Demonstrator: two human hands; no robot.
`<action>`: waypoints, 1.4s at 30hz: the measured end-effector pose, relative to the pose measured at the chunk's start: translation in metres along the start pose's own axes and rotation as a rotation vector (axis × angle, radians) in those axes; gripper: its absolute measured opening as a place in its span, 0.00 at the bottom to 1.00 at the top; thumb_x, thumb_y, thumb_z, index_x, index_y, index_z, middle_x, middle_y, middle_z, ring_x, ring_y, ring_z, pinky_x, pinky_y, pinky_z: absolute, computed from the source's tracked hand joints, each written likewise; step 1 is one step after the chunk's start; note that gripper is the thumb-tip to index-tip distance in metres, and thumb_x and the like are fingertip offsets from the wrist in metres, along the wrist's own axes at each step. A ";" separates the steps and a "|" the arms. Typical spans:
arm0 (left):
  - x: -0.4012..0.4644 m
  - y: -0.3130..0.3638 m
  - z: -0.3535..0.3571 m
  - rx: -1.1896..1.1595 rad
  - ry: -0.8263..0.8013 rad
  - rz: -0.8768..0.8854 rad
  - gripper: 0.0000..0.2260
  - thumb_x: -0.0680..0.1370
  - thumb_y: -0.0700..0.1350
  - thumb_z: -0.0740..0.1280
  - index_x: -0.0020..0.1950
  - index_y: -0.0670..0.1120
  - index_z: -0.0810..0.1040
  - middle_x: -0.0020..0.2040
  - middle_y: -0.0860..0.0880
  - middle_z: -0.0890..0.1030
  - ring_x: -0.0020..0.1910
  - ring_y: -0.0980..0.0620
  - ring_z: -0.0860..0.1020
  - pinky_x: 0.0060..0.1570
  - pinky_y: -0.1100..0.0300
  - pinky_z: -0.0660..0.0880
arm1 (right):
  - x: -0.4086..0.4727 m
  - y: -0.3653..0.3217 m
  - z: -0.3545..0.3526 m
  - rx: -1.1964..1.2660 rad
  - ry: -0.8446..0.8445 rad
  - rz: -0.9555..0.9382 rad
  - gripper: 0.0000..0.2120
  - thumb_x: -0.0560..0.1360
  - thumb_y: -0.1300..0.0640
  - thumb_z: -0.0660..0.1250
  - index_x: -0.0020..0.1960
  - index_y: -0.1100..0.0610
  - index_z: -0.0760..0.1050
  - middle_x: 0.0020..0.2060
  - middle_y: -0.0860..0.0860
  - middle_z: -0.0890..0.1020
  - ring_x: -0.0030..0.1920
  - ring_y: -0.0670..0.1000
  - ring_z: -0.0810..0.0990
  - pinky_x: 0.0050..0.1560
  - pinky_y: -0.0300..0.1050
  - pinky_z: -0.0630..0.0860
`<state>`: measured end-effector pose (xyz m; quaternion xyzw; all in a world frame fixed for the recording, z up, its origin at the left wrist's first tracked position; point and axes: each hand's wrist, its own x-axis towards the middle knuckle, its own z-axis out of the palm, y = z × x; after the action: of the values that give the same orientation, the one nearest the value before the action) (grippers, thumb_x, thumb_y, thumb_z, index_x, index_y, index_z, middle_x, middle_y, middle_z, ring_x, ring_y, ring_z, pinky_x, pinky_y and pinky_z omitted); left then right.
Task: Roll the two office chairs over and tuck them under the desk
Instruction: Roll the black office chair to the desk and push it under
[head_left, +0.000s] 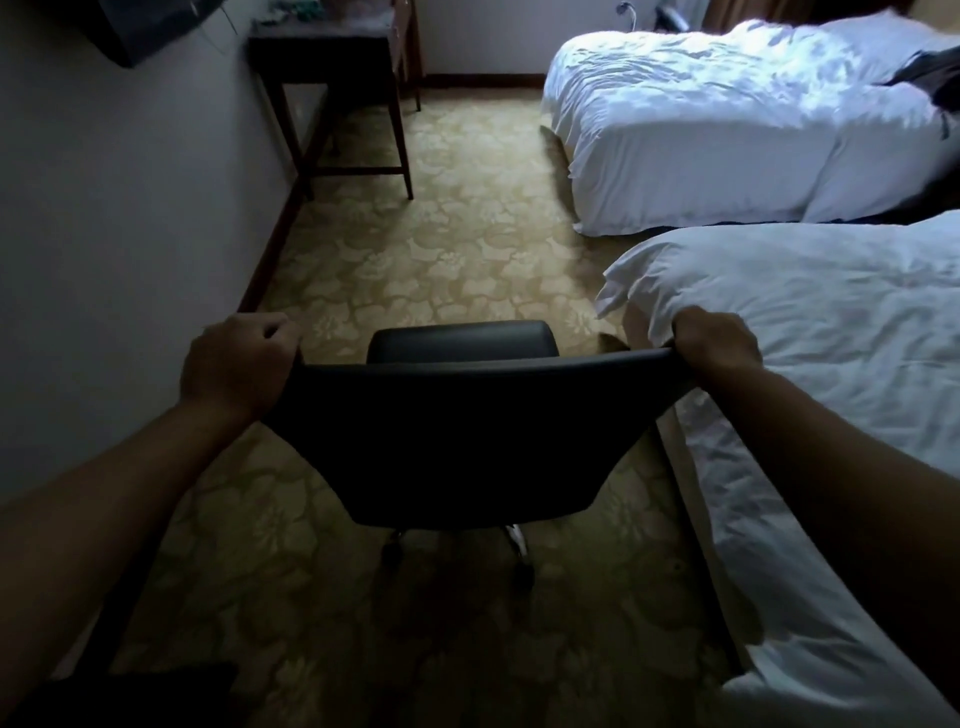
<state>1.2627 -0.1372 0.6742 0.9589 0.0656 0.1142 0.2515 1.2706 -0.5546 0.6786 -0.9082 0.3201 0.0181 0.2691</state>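
Note:
A black office chair (452, 441) stands on the carpet right in front of me, its backrest toward me and its seat pointing away. My left hand (239, 364) grips the top left corner of the backrest. My right hand (717, 343) grips the top right corner. The chair's castors show below the backrest. A dark wooden desk (332, 57) stands against the left wall at the far end of the room, with open space beneath it. Only one chair is in view.
Two beds with white covers line the right side, the near bed (810, 364) close to the chair's right edge and the far bed (727, 130) beyond it. A patterned beige carpet (441, 234) runs between the left wall (104, 208) and the beds toward the desk.

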 end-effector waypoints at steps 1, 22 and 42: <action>0.013 0.002 0.004 0.006 -0.006 0.027 0.16 0.70 0.53 0.53 0.30 0.49 0.75 0.36 0.44 0.80 0.37 0.40 0.76 0.38 0.52 0.70 | 0.004 -0.008 0.001 -0.023 0.045 -0.041 0.24 0.76 0.50 0.54 0.62 0.66 0.74 0.63 0.67 0.75 0.61 0.65 0.74 0.56 0.52 0.69; 0.316 0.059 0.095 0.020 -0.036 -0.127 0.14 0.70 0.51 0.63 0.36 0.43 0.81 0.34 0.45 0.80 0.35 0.42 0.77 0.40 0.53 0.74 | 0.227 -0.188 0.043 -0.174 0.132 -0.272 0.21 0.69 0.45 0.57 0.48 0.58 0.80 0.49 0.63 0.82 0.46 0.63 0.78 0.45 0.51 0.68; 0.628 0.103 0.196 0.033 -0.141 -0.309 0.13 0.76 0.49 0.64 0.41 0.41 0.82 0.48 0.36 0.82 0.49 0.36 0.80 0.43 0.55 0.70 | 0.496 -0.345 0.073 -0.093 0.183 -0.344 0.23 0.73 0.42 0.56 0.44 0.58 0.81 0.44 0.61 0.82 0.37 0.59 0.71 0.40 0.49 0.64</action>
<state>1.9256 -0.2029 0.6758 0.9470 0.1962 0.0055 0.2542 1.8792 -0.5773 0.6793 -0.9588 0.1821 -0.0959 0.1960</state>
